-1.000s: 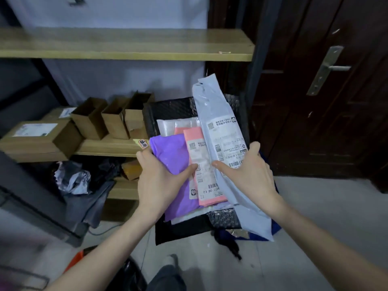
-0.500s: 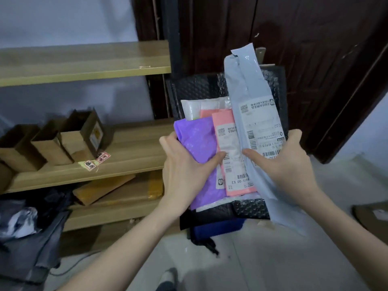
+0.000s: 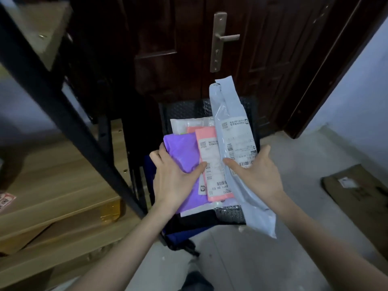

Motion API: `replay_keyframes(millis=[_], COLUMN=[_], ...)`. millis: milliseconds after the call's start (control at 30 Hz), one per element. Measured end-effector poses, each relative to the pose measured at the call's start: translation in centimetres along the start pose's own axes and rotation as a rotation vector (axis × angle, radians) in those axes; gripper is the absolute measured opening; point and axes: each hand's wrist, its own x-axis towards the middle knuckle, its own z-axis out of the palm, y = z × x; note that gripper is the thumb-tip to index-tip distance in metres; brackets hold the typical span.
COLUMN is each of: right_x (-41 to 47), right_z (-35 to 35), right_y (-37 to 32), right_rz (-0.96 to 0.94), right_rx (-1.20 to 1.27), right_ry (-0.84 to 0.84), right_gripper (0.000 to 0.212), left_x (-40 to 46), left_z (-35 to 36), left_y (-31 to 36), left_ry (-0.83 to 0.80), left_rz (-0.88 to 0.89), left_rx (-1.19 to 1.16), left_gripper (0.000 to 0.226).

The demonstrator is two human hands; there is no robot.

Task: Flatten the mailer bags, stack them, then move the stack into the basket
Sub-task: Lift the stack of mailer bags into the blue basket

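I hold a stack of mailer bags in the air in front of a dark door. On top lie a purple mailer (image 3: 184, 152), a pink mailer (image 3: 212, 164) with a label and a long grey mailer (image 3: 233, 143) with a label. Under them sit a white mailer (image 3: 189, 126) and a black bubble mailer (image 3: 184, 110); something dark blue (image 3: 178, 234) hangs below the stack. My left hand (image 3: 174, 177) grips the stack's left edge, thumb on the purple mailer. My right hand (image 3: 258, 171) grips the right edge, thumb on the grey mailer. No basket is in view.
A dark wooden door (image 3: 252, 59) with a metal handle (image 3: 220, 38) stands straight ahead. A black-framed shelf rack (image 3: 63, 101) with wooden boards (image 3: 52, 185) is on the left. A flattened cardboard box (image 3: 361, 198) lies on the grey floor at the right.
The view has swung right, from the shelves toward the door. The stack has travelled with both hands; their grip looks unchanged.
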Motion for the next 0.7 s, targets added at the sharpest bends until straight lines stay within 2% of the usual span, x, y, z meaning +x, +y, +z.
replay_keyframes(millis=[167,333,433,533,700], right_x=[7.6,14.2,18.0,21.3,25.5], right_z=[3.7,7.8,11.0,14.3,22.3], right_y=[1.3,3.6,5.3,7.5,12.5], right_rz=[0.072,0.098,0.141,0.157,0.143], right_rx=[0.009,0.155,0.174,0.130,0.003], right_ry=[-0.105,-0.299,-0.446,-0.593,-0.730], right_gripper=[0.063,0.039,0.043,0.044,0.048], left_x=[5.8,9.9,11.8,13.4,14.9], left_z=[5.1,9.2,11.9,15.3,22.0], left_y=[-1.9,-4.8,-7.7,-10.8,-16.5], left_ry=[-0.055,-0.057,-0.036,-0.048,-0.008], left_rz=[-0.125,-0.243,-0.300,-0.428,-0.595], left_rx=[-0.012,-0.005,0.038,0.047,0.047], left_gripper=[0.117,0.114,0.112,0.112,0.112])
